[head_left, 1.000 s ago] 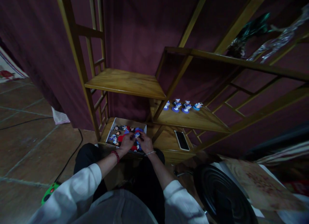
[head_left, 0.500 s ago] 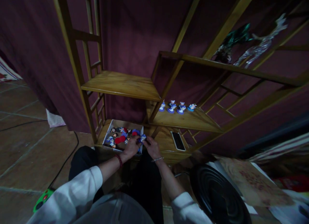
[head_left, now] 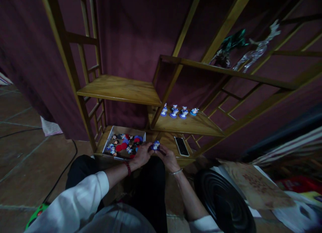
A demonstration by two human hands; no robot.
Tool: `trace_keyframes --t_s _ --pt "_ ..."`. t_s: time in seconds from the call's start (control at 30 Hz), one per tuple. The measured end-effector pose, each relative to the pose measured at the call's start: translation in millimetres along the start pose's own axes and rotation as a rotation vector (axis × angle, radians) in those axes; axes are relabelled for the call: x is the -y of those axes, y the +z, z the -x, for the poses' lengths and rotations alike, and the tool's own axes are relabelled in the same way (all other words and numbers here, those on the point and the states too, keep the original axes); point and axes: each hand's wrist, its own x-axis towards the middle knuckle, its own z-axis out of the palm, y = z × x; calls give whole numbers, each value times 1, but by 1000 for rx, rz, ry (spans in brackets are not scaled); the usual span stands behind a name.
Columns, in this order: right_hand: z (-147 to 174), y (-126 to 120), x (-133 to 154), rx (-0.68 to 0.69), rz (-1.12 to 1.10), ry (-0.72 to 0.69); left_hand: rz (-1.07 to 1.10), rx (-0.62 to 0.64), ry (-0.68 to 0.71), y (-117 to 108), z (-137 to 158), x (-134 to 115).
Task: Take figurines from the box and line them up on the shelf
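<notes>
Between my two hands is a small blue-and-white figurine [head_left: 156,145] on a purple base, held just right of the box and over the front of the low shelf. My left hand [head_left: 143,155] pinches its left side, with a dark red bead bracelet at the wrist. My right hand [head_left: 169,157] grips the other side with fingers closed. A shallow white box [head_left: 112,129] holds several more figurines and red and purple round bases in a loose pile. On the middle shelf [head_left: 191,125] several finished-looking figurines [head_left: 174,113] stand upright in a group.
A phone [head_left: 181,146] lies on the low shelf, right of my hands. An upper left shelf [head_left: 118,89] juts out above the box. Clear and green ornaments [head_left: 259,48] stand higher up. A round black object [head_left: 223,199] and papers [head_left: 256,182] are at my right.
Both hands have moved right with the figurine, away from over the box's right edge. The figurine now sits more upright between them. The whole view has shifted slightly.
</notes>
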Motion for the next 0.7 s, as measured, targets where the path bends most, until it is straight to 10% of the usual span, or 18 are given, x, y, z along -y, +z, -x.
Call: trace_keyframes --t_s 0.7 --pt "10 -61 27 -137 9 64 57 92 140 27 -27 -49"
